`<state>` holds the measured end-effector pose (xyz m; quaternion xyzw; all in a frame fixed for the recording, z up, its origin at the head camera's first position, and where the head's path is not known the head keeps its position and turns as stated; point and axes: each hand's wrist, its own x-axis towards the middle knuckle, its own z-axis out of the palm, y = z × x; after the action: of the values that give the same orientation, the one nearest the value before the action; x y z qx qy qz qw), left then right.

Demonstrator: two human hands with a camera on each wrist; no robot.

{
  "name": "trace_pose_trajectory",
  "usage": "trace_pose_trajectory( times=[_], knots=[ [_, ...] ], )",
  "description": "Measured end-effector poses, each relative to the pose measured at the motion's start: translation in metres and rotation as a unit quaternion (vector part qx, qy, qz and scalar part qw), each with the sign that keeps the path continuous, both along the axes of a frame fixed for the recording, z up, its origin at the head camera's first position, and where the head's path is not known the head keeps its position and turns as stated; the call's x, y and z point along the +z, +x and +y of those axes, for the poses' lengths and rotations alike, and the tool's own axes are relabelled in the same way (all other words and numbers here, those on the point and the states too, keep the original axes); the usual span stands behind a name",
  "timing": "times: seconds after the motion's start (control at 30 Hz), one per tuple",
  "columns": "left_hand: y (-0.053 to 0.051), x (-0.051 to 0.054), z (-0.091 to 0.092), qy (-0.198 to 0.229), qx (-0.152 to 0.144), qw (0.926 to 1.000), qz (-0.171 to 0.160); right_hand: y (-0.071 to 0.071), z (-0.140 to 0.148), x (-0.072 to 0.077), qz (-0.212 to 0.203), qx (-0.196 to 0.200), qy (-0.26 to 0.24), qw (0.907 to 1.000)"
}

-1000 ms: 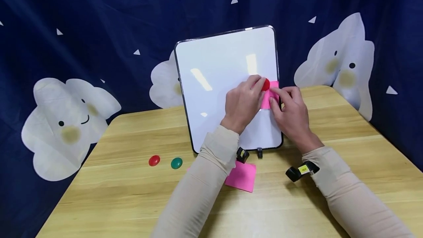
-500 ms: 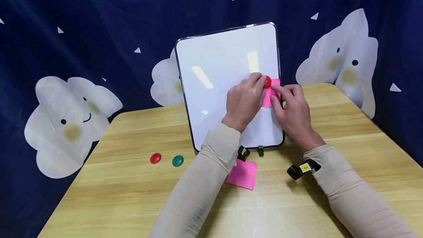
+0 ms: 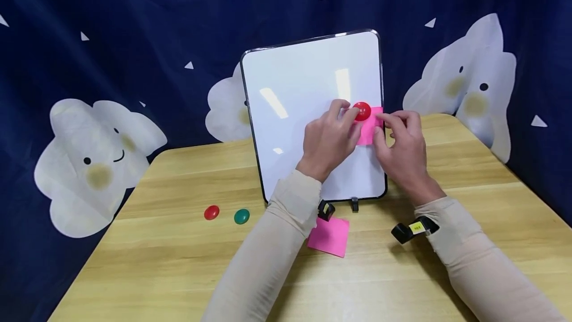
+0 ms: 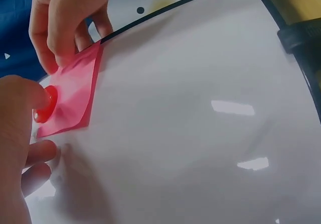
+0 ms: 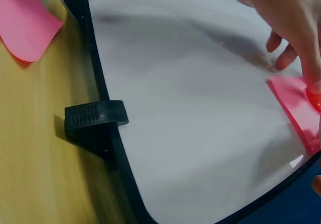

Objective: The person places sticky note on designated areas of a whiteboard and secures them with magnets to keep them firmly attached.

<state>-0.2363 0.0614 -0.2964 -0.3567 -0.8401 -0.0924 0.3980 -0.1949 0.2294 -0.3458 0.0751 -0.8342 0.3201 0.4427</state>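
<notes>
A whiteboard [image 3: 308, 78] with a black frame stands tilted back on the table. Near its right edge lies a pink sticky note [image 3: 371, 130], topped by a round red magnet [image 3: 362, 111]. My left hand [image 3: 328, 138] is at the magnet; its thumb rests on the magnet in the left wrist view, and the other fingers stand apart from it. At the note's right side is my right hand [image 3: 402, 150], thumb and index fingertips close to or touching the note's edge. Only bits of the right fingertips show in the right wrist view.
On the wooden table [image 3: 156, 262], another red magnet [image 3: 212, 212] and a green magnet [image 3: 242, 216] lie left of the board. A second pink sticky note [image 3: 329, 237] lies before it, partly behind my left wrist. Black feet [image 3: 355, 204] hold up the board. A blue curtain [image 3: 147, 4] hangs behind.
My left fingers have loosened around the red magnet, so more of it shows. My right hand has shifted slightly right, toward the note's edge. The magnet and note stay on the board.
</notes>
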Motion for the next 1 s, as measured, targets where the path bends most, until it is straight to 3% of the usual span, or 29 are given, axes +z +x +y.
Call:
trace_pose_trajectory(
  times=[0.23, 0.47, 0.67, 0.87, 1.0],
  knots=[
    [0.01, -0.007, -0.015, 0.002, 0.001, 1.0, -0.004, 0.004, -0.002, 0.005, 0.012, 0.0, -0.004, 0.9999],
    [0.023, -0.015, -0.041, 0.032, -0.029, 0.9991, 0.006, 0.009, -0.015, 0.008, 0.032, 0.019, 0.001, 0.9993],
    [0.033, -0.019, -0.061, 0.04, -0.038, 0.9985, -0.001, 0.012, -0.031, 0.005, 0.029, 0.057, 0.032, 0.9974],
    [0.043, -0.024, -0.075, 0.018, -0.027, 0.9991, -0.028, 0.017, -0.044, -0.005, 0.048, 0.094, 0.078, 0.9913],
    [0.047, -0.028, -0.085, 0.003, -0.017, 0.9989, -0.044, 0.021, -0.051, -0.012, 0.026, 0.119, 0.114, 0.986]
  ],
)
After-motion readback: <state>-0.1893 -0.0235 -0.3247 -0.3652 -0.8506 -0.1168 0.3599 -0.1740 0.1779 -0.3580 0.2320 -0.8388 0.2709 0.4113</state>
